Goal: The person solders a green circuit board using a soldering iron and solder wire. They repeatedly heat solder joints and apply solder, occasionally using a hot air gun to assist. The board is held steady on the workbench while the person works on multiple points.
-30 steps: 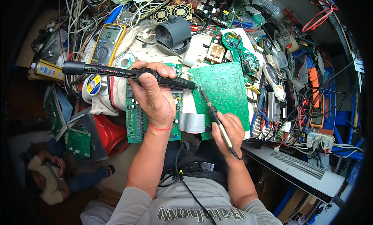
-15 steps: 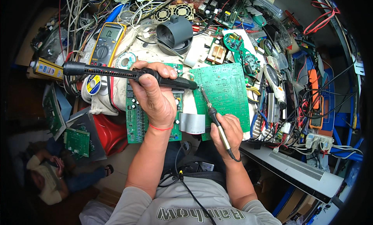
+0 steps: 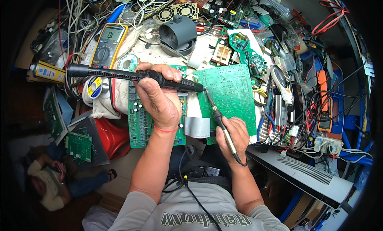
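Head view, starting closest to the wearer: the right-hand grip [image 3: 233,136] is clenched on a soldering iron [image 3: 218,114], pen-fashion. From that grip the iron's long axis runs forward and to the left, slanting down to a tip that sits against or just over the green circuit board [image 3: 233,91]; contact is too fine to tell. The board spreads ahead of this grip, its trace side up, its left part under the tip.

To the left and forward, the left-hand grip [image 3: 159,97] is wrapped around a black tubular tool [image 3: 119,74], whose long axis lies nearly crosswise, its nozzle pointing right. Nozzle and iron tip come together just beside each other over the board's left part, and the left fingers look the nearer to that spot.

Between the two grips lies a grey ribbon cable [image 3: 197,127]; beneath the left one, a second board [image 3: 139,131] carrying components. Farther out, forward-left of the left grip, rests a yellow multimeter [image 3: 109,43]; beyond both grips, a grey cylinder [image 3: 178,33] stands on the cluttered bench.
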{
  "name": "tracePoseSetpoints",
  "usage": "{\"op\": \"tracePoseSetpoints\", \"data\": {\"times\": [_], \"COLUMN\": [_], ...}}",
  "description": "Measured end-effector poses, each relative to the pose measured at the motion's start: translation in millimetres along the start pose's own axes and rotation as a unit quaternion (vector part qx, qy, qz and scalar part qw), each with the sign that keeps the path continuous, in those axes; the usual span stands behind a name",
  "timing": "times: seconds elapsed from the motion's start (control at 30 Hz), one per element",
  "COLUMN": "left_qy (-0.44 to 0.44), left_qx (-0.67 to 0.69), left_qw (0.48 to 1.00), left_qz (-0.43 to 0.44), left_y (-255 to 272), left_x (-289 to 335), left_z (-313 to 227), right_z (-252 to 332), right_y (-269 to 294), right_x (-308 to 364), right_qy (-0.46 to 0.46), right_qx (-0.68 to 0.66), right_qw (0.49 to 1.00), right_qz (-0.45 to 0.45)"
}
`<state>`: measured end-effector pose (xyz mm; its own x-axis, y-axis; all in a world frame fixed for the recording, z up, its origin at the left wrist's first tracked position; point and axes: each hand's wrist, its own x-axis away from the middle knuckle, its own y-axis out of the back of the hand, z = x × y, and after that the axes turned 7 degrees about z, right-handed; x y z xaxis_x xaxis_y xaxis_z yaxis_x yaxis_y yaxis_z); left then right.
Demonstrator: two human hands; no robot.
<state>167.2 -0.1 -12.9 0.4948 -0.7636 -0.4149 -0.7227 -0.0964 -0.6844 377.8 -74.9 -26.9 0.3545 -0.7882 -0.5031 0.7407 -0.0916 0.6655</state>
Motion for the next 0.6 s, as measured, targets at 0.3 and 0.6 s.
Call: {"op": "tracePoseSetpoints", "data": {"times": [0.3,0.6], "left_qy": [0.008,-0.001], "left_qx": [0.000,-0.018], "left_qw": [1.000,1.000], "left_qz": [-0.001,0.021], "left_y": [0.5,0.1], "left_x": [0.7,2.9], "left_z": [1.7,4.7], "right_z": [0.1,-0.4], "right_y": [0.9,0.7], "right_x": [-1.2,-1.9], "right_qy": [-0.002,-0.010], "right_qx": [-0.001,-0.002], "right_qw": [1.000,1.000], "right_qz": [0.002,0.005]}}
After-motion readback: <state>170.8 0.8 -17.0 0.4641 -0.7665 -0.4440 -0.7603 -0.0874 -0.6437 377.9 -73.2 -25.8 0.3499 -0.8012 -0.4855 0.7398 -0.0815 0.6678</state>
